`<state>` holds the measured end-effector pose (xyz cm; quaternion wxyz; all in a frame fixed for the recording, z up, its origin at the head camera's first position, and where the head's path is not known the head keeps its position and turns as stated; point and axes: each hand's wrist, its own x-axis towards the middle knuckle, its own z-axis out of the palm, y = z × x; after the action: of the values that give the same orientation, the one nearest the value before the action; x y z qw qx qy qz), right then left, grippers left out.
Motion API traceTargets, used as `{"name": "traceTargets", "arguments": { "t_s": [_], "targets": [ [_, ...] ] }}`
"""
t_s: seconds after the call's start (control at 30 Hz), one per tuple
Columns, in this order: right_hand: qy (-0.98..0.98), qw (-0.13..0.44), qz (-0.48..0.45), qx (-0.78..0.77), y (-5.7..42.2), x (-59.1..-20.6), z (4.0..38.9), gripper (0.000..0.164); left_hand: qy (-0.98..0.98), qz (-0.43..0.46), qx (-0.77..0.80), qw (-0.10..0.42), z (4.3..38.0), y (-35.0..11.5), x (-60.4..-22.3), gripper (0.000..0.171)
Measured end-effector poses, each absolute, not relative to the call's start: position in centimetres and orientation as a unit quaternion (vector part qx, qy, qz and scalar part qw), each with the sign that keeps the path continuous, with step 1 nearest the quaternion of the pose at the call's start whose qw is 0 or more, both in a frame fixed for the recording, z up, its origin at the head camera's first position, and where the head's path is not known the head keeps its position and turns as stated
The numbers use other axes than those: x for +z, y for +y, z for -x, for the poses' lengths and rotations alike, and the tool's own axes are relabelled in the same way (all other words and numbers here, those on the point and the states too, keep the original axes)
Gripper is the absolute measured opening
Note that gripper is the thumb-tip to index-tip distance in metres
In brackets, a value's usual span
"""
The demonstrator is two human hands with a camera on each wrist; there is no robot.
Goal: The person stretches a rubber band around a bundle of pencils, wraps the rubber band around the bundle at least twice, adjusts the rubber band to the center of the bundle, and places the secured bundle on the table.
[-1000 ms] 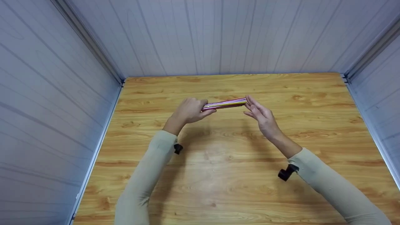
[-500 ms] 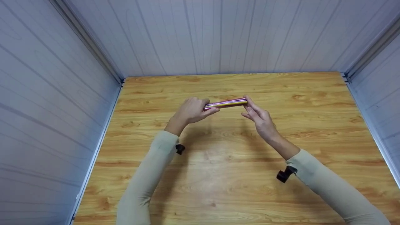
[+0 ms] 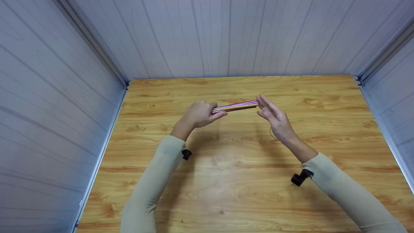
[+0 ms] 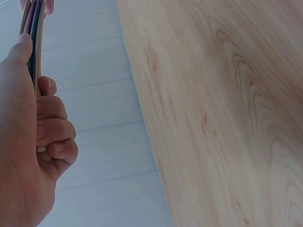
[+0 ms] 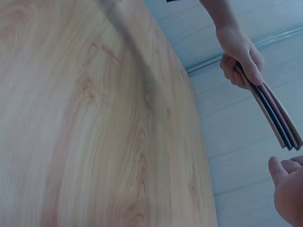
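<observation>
A bundle of slim coloured sticks (image 3: 238, 105), purple, yellow and dark, is held up above the table, tilted slightly upward to the right. My left hand (image 3: 200, 115) grips its left end, with curled fingers and the thumb along it in the left wrist view. At the other end, my right hand (image 3: 277, 121) has its fingers straight and close to the stick ends. The right wrist view shows a gap between that hand's thumb and the sticks (image 5: 272, 111). A thin pale loop (image 3: 271, 133) shows beside the right palm; how it is held cannot be told.
Beneath both hands is a wood-grain table (image 3: 220, 191). Pale panel walls stand behind it (image 3: 210, 38), at the left (image 3: 48, 123) and at the right (image 3: 391, 81). Each sleeve carries a small black wrist camera, such as the right one (image 3: 300, 177).
The right hand first moves slightly left onto the stick ends, then draws back right with its fingers straighter. The left hand and the bundle shift a little to the right.
</observation>
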<state>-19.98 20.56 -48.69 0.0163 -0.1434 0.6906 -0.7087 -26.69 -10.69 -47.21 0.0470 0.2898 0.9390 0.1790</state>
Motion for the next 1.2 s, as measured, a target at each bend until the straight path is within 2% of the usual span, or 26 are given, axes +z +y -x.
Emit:
{"name": "traceTargets", "arguments": {
  "t_s": [0.2, 0.47, 0.8, 1.03, 1.2],
  "targets": [
    [0.717, -0.005, 0.133, -0.685, 22.3, -49.0, 19.8, 0.053, 0.939, -0.292, 0.175, 0.047, 26.6, -11.0, -47.5, 0.056],
    [0.738, 0.003, 0.132, -0.662, 24.3, -49.8, 19.3, 0.053, 0.943, -0.282, 0.172, 0.042, 26.6, -11.6, -47.7, 0.054],
    [0.87, -0.026, 0.223, -0.439, 27.4, -52.0, 20.5, 0.074, 0.94, -0.294, 0.165, 0.052, 26.4, -10.8, -47.7, 0.056],
    [0.895, -0.005, 0.27, -0.356, 29.3, -53.9, 21.8, 0.061, 0.941, -0.293, 0.161, 0.054, 26.2, -10.7, -47.8, 0.056],
    [0.899, 0.011, 0.27, -0.344, 30.1, -54.9, 22.3, 0.055, 0.942, -0.292, 0.155, 0.056, 26.2, -10.8, -48.0, 0.057]
  ]
}}
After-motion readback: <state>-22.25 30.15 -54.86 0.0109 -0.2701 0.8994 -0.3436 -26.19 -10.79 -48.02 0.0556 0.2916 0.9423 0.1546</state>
